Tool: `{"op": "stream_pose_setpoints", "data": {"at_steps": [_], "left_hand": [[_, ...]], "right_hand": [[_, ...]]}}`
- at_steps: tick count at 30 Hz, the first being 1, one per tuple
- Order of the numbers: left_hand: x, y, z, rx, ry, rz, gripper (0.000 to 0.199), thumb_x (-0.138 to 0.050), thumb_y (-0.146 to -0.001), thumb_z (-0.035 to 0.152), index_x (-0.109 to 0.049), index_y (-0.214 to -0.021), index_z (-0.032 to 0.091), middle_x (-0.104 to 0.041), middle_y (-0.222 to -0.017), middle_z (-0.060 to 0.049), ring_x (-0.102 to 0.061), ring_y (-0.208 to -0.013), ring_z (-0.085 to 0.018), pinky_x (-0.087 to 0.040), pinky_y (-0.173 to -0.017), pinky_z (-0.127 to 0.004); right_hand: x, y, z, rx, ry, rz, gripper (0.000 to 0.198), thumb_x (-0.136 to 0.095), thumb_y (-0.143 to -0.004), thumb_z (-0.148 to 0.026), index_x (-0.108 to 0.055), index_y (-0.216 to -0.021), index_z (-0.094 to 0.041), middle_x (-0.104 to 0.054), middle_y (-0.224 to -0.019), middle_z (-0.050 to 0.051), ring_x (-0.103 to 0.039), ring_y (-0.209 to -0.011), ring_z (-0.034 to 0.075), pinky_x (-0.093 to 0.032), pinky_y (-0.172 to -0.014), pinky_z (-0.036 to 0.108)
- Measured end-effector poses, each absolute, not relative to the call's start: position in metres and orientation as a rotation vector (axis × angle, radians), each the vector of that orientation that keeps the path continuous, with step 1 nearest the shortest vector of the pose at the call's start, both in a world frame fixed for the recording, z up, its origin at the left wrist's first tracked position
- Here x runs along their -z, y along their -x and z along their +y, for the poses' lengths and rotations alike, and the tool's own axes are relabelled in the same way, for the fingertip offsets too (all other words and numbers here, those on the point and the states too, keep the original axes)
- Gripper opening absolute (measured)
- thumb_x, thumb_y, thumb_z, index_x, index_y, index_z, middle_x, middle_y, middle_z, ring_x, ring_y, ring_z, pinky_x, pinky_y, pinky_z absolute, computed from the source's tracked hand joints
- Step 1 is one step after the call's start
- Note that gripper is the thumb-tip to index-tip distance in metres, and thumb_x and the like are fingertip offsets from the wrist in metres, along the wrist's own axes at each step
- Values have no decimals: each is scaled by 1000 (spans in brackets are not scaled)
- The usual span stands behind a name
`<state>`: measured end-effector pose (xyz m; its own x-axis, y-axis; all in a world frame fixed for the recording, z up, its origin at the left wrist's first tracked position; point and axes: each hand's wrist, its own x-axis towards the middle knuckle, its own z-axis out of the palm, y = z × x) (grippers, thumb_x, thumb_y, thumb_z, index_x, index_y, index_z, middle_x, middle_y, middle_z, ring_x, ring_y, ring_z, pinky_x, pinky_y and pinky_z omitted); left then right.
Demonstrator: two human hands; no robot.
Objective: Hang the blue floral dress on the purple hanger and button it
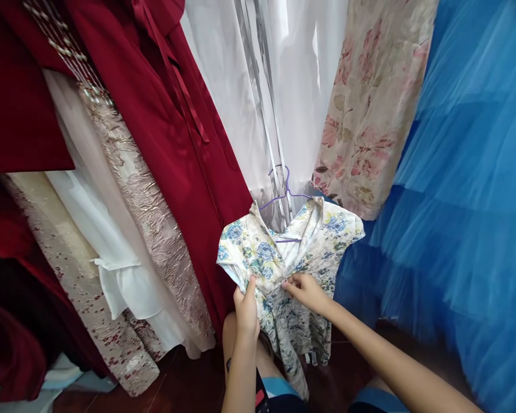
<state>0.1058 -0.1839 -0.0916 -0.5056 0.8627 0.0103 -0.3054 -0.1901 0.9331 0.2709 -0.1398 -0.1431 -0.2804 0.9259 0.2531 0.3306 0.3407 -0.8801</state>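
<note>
A short-sleeved floral dress (264, 255), cream with blue and yellow flowers, hangs in front of me on a thin purple hanger (286, 194). My left hand (246, 304) grips the dress at its left side, below the sleeve, with the thumb on top of the cloth. At the middle of the waist, just under the crossed V neckline, my right hand (303, 288) pinches the fabric between thumb and fingers. The lower skirt falls in folds between my forearms and is partly hidden by them.
A long dark red gown (155, 115) and a pink textured gown (141, 189) hang to the left. Behind are white fabric (301, 74) and grey ribbons (264, 103). A beige floral garment (365, 126) and blue tulle (456, 189) hang on the right, above a dark tiled floor (176, 384).
</note>
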Motion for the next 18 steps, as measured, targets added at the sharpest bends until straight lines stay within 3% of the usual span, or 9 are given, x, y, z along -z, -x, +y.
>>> {"op": "stream_pose_setpoints", "data": {"at_steps": [7,12,14,18], "left_hand": [[98,-99,-179,-1876,-851,1221,33,-71,-82,25,-62,-114,17,-68,-119,-10,-60,-119,-25,-44,-106,-39],[126,-112,-194,-2173,-1304,1464,53,-67,-83,24,-49,-134,23,-42,-149,-11,-36,-141,-25,-25,-118,-37],[143,-127,-204,-1984,-1560,1508,45,-68,-82,24,-56,-126,23,-50,-139,-12,-41,-135,-27,-28,-116,-39],[175,-158,-207,-1547,-1748,1460,24,-61,-87,23,-59,-111,23,-64,-109,-10,-59,-105,-25,-44,-94,-36]], "right_hand": [[146,-275,-150,-1165,950,-1613,42,-60,-88,-56,-60,-65,-20,-60,-56,0,-53,-52,16,-37,-53,27],[149,-287,-170,-1358,913,-1511,44,-62,-85,-59,-61,-62,-21,-57,-49,-2,-44,-42,13,-29,-46,25],[147,-291,-176,-1401,901,-1476,43,-62,-86,-58,-62,-63,-21,-55,-47,-2,-41,-40,12,-27,-45,25],[138,-294,-181,-1435,857,-1446,40,-65,-85,-53,-64,-63,-20,-55,-45,-3,-37,-39,10,-25,-44,24]]}}
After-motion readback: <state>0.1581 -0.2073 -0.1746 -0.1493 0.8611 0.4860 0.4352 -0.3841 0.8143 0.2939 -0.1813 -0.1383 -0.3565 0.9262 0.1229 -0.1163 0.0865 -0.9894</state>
